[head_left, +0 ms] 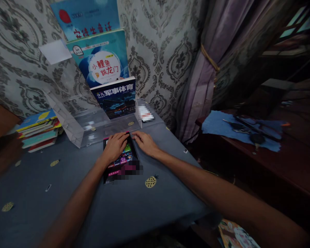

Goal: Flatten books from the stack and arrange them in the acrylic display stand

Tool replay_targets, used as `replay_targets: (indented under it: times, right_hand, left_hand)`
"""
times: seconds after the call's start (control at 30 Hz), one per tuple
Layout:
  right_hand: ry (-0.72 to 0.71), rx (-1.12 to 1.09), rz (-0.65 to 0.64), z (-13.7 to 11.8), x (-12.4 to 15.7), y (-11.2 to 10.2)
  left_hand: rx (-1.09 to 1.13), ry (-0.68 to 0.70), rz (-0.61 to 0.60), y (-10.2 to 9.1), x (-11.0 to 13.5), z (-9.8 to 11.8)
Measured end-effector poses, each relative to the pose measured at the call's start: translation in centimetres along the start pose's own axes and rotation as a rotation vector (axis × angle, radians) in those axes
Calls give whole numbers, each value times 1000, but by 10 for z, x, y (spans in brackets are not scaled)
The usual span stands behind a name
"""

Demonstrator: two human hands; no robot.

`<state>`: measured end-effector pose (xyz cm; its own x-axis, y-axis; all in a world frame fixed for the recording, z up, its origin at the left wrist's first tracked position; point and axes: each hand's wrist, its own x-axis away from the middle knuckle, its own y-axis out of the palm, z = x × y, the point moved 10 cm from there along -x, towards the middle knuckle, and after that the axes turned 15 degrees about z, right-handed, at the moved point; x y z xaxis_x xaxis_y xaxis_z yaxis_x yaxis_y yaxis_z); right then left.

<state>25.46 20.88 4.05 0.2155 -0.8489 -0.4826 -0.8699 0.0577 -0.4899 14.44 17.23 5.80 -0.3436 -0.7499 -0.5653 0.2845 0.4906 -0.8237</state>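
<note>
**Left hand (115, 146) and right hand (145, 142) at a dark-covered book (123, 159) before a clear stand (76, 132)**

Both hands are near each other but apart. The left lies palm down over the book's upper left part, fingers spread toward its far edge and not wrapped around it. The right sits at the far right corner, its fingers bent; whether they touch or pinch the edge cannot be told. The book lies flat on the tablecloth (170, 196), mostly under and nearer than the left hand, its lower part pixelated. Directly beyond the hands, three books stand one behind another: a navy book (119, 101), a teal book (80, 65) and a blue book (93, 15). Left of the left hand, past the stand's side, is a book stack (42, 132).

The step in hand appears to be steadying or squaring the flat book. Any lift from this pose would call for fingers beneath an edge, the right hand at its corner being the better placed, and clearance from the stand's near lip.
</note>
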Motion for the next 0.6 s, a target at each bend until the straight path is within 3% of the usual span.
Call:
replay_targets:
  times: [0.6]
  right_hand:
    - [7, -15, -41, -9, 0, -4]
  left_hand:
    - [101, 42, -51, 1, 7, 12]
